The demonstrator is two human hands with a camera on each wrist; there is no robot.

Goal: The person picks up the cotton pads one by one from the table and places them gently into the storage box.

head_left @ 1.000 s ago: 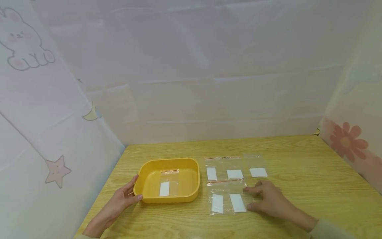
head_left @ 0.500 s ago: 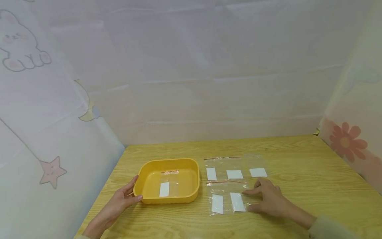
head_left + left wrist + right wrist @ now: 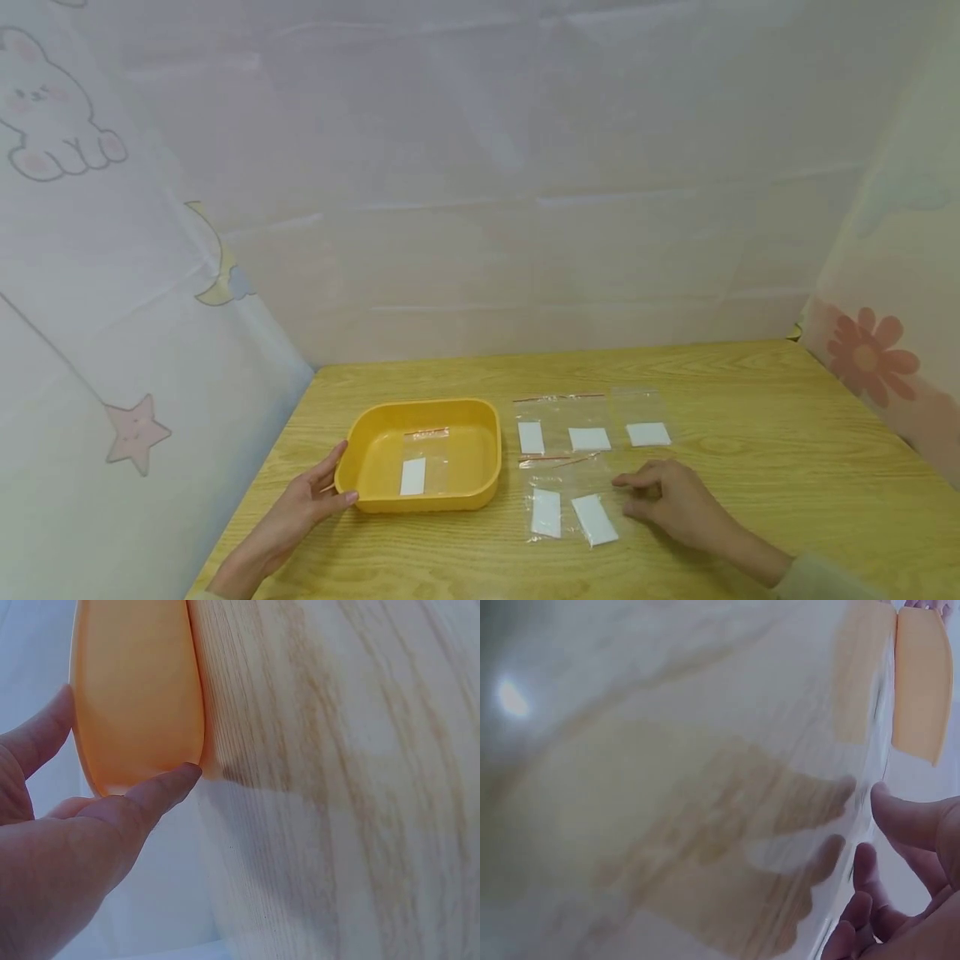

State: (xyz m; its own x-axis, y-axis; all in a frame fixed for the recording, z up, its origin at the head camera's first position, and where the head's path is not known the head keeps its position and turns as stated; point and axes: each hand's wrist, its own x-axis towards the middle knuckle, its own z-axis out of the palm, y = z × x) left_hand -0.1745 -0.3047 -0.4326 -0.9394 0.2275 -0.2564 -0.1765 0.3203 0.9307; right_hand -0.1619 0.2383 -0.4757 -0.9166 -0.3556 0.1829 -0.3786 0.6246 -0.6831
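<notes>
My left hand (image 3: 300, 504) holds the left end of a yellow plastic tray (image 3: 491, 493), thumb and fingers spread around its corner. Inside the tray lies a small clear zip bag (image 3: 437, 471) with a white piece in it. My right hand (image 3: 686, 508) is low over the table, thumb and index finger apart, fingertips right at the edge of a front zip bag with a tilted white piece (image 3: 595, 518). Left of that bag is another zip bag with a white piece (image 3: 546, 512). In the right wrist view, nothing shows between the fingers (image 3: 865, 862).
Behind the front bags lie three more bags with white pieces: one at left (image 3: 531, 437), one in the middle (image 3: 589, 439), one at right (image 3: 648, 433). Patterned cloth walls (image 3: 480, 275) enclose the wooden table (image 3: 750, 417) at the back and sides.
The front right bag has turned, and its white piece now slants with its lower end toward me. My right hand has shifted slightly. The left hand and tray stay put.
</notes>
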